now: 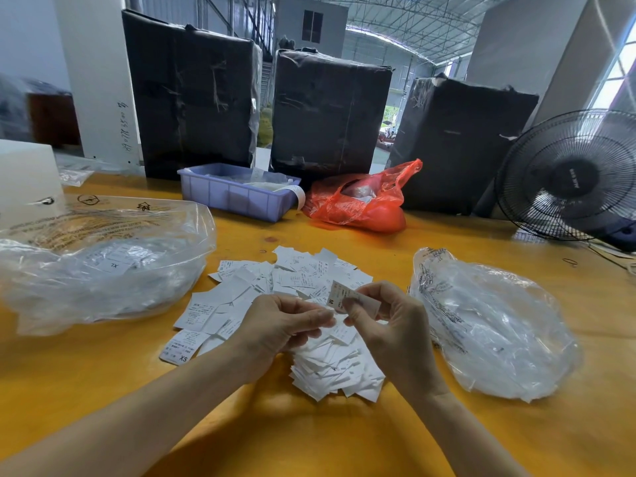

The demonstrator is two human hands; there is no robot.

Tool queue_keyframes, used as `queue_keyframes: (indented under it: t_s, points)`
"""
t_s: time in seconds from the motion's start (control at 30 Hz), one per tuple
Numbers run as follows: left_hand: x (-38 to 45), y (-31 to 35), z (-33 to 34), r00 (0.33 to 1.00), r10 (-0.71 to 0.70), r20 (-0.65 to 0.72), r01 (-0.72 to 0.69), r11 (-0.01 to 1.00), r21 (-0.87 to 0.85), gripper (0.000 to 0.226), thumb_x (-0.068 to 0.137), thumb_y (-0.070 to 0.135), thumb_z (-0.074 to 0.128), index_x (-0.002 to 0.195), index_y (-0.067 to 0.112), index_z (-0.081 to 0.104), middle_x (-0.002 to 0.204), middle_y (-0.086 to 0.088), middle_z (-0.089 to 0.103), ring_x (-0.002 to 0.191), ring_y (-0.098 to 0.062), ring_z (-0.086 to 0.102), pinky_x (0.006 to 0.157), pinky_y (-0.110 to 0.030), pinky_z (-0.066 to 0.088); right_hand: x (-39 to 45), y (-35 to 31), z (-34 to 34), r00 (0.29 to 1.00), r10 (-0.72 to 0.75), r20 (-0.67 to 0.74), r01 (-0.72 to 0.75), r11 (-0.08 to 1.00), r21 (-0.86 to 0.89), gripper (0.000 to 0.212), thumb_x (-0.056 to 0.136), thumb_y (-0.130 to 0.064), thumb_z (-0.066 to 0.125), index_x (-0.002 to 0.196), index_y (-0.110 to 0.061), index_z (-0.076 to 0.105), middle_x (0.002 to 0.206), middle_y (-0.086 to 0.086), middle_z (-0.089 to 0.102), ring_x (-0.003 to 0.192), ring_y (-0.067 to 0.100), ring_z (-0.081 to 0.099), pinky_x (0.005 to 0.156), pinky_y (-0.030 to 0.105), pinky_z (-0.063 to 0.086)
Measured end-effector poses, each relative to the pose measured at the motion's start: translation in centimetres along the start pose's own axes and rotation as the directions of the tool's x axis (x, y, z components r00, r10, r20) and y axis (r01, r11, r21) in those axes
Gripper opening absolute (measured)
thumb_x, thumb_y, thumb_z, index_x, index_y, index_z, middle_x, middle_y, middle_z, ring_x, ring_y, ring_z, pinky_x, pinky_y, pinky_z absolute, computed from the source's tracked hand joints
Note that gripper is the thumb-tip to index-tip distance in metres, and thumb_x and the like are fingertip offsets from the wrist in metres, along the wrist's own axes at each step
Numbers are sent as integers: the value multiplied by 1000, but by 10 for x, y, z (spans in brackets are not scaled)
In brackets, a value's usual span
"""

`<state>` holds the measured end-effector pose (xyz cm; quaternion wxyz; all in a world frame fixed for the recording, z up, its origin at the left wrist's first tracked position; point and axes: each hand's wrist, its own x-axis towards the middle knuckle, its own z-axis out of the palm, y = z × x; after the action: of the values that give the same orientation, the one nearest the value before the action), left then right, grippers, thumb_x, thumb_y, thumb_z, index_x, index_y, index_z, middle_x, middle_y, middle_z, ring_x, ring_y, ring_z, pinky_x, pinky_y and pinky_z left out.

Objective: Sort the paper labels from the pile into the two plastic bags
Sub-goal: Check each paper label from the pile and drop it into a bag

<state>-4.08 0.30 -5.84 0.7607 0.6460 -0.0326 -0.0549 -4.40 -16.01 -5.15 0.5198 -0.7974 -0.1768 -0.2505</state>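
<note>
Head view: right hand [389, 325] pinches a label [347, 297] over the pile [296, 287].

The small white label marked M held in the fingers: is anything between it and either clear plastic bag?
Nothing visible. The white paper label marked M is pinched in the right hand above the pile of white paper labels; only bare orange tabletop separates it from the clear plastic bags, left and right.

A yellow-orange wooden tabletop [344, 438] spreads beneath and beyond the fingers. Past them, along its far edge, stand three tall parcels wrapped in black plastic [330, 111]. Far off to their right sits a black wire-caged electric fan [568, 173]. A white pillar [99, 74] rises far left — daylight enters through a right-hand window [616, 74] under a metal truss roof [395, 15].
</note>
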Motion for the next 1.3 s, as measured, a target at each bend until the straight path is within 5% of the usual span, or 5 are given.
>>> queue_keyframes:
  t_s: [0.57,1.07,1.3]
  points:
    - [-1,1,1,1000,-17,11,17,999,-29,15,57,22,78,67,10,78,73,-9,73,53,-6,58,46,-16,41,-2,-1,1,993,-117,0,116,988,-104,18,76,1,73,73,-14,64,63,-13,61,64,5,59,58,27,50]
    - [-1,1,1,1000,-18,10,18,999,-26,13,57,24,77,67,15,78,73,-6,74,54,-6,60,46,-15,43,-2,0,0,990,-140,13,140,979,-147,12,77,-1,72,74,-10,66,65,-9,63,64,8,59,59,34,50]
    - [1,0,0,999,-23,-49,21,999,-28,17,56,23,77,67,10,77,60,-6,67,51,-8,59,43,-16,41,-1,-3,-3,977,90,193,-92,996,4,6,80,-2,70,77,-7,67,68,8,68,63,25,66,65,48,55]
